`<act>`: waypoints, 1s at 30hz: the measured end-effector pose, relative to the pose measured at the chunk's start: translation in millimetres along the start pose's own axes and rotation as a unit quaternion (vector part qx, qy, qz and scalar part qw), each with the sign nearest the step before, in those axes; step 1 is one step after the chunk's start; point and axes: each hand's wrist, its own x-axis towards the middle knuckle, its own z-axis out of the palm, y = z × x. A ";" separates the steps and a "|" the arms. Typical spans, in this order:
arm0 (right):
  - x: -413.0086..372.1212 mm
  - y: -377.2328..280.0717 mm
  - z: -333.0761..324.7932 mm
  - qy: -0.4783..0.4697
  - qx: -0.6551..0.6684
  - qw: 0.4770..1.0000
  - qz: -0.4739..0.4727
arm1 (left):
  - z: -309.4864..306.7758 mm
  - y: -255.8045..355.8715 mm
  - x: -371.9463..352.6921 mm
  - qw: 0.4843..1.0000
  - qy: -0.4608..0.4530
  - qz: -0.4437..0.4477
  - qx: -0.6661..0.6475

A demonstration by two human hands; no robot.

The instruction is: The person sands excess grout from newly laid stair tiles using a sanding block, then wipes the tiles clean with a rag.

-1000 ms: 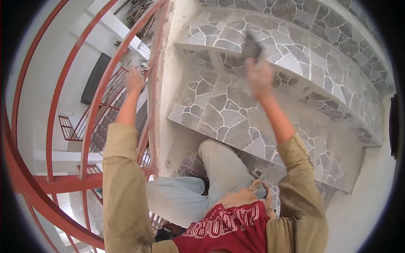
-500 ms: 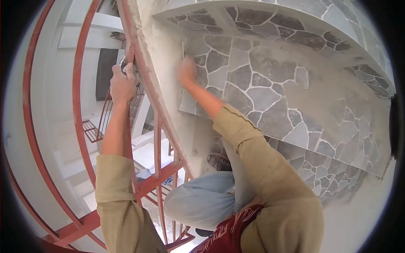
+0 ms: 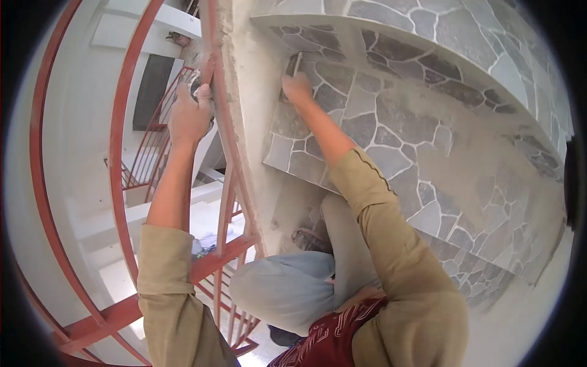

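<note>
My right hand point(image 3: 298, 87) is closed on a thin, light-edged strip-like tool point(image 3: 298, 63), whose kind I cannot make out. It is at the left end of the stone-patterned step point(image 3: 391, 131), beside the bare plaster edge. My left hand point(image 3: 191, 116) is raised beside the red metal railing point(image 3: 215, 73), fingers bent round a mottled dark and whitish lump point(image 3: 195, 79). Much of that lump is hidden behind the fingers and palm.
A higher curved step point(image 3: 422, 46) overhangs at the top. Lower stone facing point(image 3: 461, 266) continues below the tread. My bent knee point(image 3: 287, 284) is between the railing and the steps. Through the bars, a lower level shows with another red railing point(image 3: 147, 156).
My right hand has moved up and right, towards the inner corner of the step. My left hand is slightly higher and further right in view. The view itself has shifted a little.
</note>
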 end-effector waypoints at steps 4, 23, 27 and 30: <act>25.7 -5.8 -19.4 -0.075 0.185 0.966 0.165 | 6.5 -7.4 0.3 0.999 0.037 0.024 0.005; 19.4 -29.9 9.4 -0.013 -0.032 0.999 -0.019 | -5.1 2.2 -0.2 1.000 -0.004 -0.018 -0.010; 16.6 -38.5 0.8 0.013 0.013 0.999 0.036 | -3.7 0.3 -4.8 1.000 -0.014 -0.024 -0.009; 4.5 -44.5 0.5 0.036 -0.004 0.997 -0.064 | -5.1 1.0 1.8 1.000 -0.003 -0.015 -0.009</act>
